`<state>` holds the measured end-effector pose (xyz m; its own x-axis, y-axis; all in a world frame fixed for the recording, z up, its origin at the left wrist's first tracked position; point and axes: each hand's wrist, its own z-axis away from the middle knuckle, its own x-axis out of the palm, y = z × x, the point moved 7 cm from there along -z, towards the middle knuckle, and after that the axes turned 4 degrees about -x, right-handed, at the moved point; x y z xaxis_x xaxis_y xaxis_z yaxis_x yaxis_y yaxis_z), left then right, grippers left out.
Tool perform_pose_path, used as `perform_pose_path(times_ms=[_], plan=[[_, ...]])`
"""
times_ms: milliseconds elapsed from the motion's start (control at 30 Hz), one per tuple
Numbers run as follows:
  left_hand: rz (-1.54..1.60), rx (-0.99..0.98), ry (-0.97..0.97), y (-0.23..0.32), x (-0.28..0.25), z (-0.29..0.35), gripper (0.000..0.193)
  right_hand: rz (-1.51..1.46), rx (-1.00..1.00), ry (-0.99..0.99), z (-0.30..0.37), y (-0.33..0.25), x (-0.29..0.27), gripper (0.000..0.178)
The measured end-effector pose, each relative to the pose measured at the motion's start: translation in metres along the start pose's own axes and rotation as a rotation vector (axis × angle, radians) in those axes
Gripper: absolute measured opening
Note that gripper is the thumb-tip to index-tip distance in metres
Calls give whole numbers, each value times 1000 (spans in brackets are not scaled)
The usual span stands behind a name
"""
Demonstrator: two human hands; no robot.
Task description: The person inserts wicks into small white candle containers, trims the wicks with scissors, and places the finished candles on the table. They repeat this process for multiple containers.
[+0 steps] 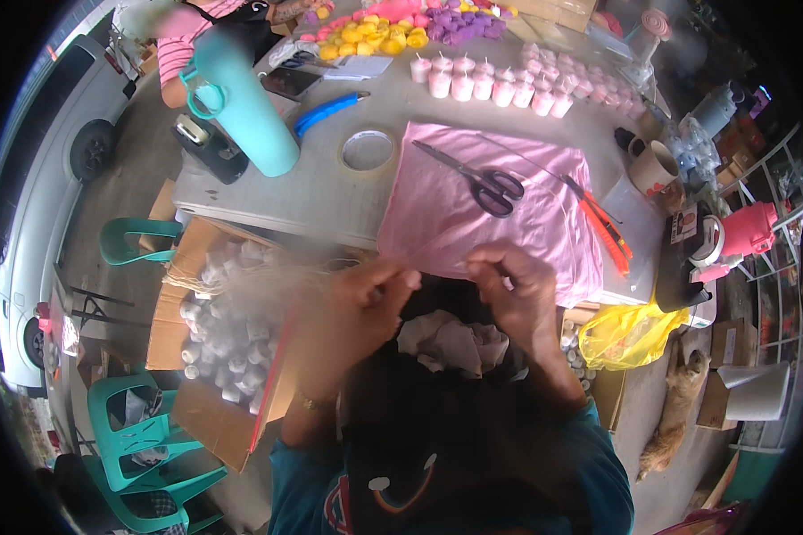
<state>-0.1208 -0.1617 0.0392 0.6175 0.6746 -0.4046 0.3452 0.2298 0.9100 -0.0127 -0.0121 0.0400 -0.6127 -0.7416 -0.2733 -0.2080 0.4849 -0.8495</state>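
Observation:
My left hand (372,299) and my right hand (511,283) are raised in front of me, apart, at the near edge of a pink cloth (517,236). The fingers of each are pinched together. Whatever they hold is too thin or small to make out; a faint pale line shows near the left fingertips. On the cloth lie dark-handled scissors (486,185) and an orange cutter (602,227). Below my hands, crumpled whitish cloth or paper (455,341) rests on my lap. Pale strings (214,278) lie across the open cardboard box (210,415) beside my left arm.
White spools or small containers (232,357) fill the box. A turquoise bottle (245,111), tape roll (367,152) and blue cutter (330,111) stand or lie on the table. Small pink candle-like cups (500,87) line its far side. A yellow bag (629,336) hangs right.

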Motion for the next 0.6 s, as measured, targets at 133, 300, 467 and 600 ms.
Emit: perform_pose_path(times_ms=[133, 300, 467, 600], plan=[[-555, 215, 88, 24, -25, 20, 12, -292, 210, 105, 0, 22, -24, 5], [-882, 180, -126, 48, -41, 41, 16, -641, 231, 154, -1, 30, -37, 5], [-96, 334, -95, 77, -46, 32, 36, -540, 162, 227, -1, 26, -39, 4], [1095, -256, -57, -6, 15, -29, 41, -210, 23, 241, 3, 7, -40, 7]])
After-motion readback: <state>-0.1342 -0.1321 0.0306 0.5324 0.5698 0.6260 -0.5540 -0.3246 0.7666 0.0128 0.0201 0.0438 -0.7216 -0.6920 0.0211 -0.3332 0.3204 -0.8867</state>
